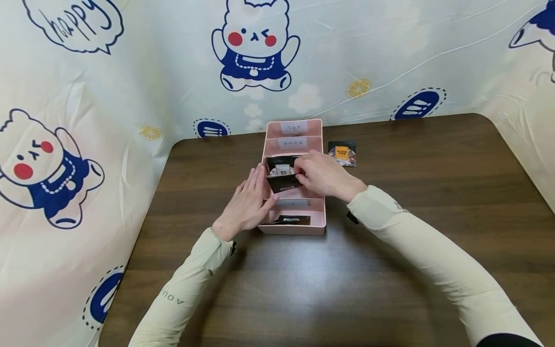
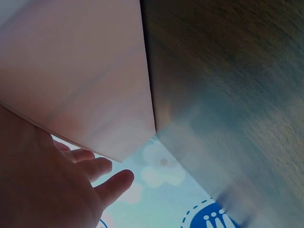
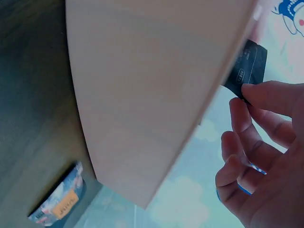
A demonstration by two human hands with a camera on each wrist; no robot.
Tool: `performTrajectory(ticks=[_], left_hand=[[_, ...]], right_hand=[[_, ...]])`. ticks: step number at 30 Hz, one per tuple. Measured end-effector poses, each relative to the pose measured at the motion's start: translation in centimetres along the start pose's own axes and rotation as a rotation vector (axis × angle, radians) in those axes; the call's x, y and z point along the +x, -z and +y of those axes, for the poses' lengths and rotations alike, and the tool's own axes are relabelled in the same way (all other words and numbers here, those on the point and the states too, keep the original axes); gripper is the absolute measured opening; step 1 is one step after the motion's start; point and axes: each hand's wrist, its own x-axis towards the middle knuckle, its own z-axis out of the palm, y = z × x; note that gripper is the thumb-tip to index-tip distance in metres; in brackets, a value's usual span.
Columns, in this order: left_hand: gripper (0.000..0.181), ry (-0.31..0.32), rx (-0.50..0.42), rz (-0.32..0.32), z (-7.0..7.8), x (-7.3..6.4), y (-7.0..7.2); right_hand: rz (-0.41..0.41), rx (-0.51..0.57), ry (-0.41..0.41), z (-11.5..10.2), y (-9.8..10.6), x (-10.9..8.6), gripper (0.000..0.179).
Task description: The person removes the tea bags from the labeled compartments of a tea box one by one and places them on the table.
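Close to the far edge of the table [image 1: 433,217], left of its middle, a pink box [image 1: 318,212] stands with its long sides running away from me and dividers across it. My right hand [image 1: 327,176] reaches over the box's right edge and pinches a black packet [image 3: 251,69] between thumb and fingertips; that packet rises above the rim, about midway along the box. Just behind it, a packet with a white label [image 1: 282,167] stands partly hidden by my fingers. My left hand [image 1: 247,205] lies along the box's left edge, fingers straight and touching it, thumb over the rim, gripping nothing.

Toward the box's far end, 2 labelled sections show pale paper labels [image 1: 293,142] with writing. In the nearest section, another black-fronted packet [image 1: 292,220] lies by the near wall, behind it 1 more paper label [image 1: 292,203]. On the table, just beside the box's right edge toward its far corner, lies a packet with an orange label [image 1: 342,153]. Beyond the table's far edge hangs a pale cloth [image 1: 182,62] printed with cartoon figures; pale sleeves [image 1: 425,241] cover my arms.
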Motion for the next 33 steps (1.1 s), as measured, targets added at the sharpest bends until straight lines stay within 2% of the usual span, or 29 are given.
performTrajectory(ticks=[5, 15, 25, 33], left_hand=[[0.082, 0.0, -0.005, 0.002, -0.1, 0.0, -0.1], [0.082, -0.003, -0.005, -0.011, -0.1, -0.1, 0.0], [0.086, -0.007, -0.007, -0.012, -0.1, -0.1, 0.0], [0.083, -0.027, 0.016, 0.017, 0.0, 0.0, -0.1]], right_hand=[[0.009, 0.035, -0.014, 0.0, 0.9, -0.4, 0.01], [0.054, 0.183, -0.012, 0.5, 2.0, -1.2, 0.007], [0.17, 0.219, -0.003, 1.3, 3.3, -1.7, 0.008], [0.268, 0.253, -0.003, 2.4, 4.5, -2.1, 0.01]])
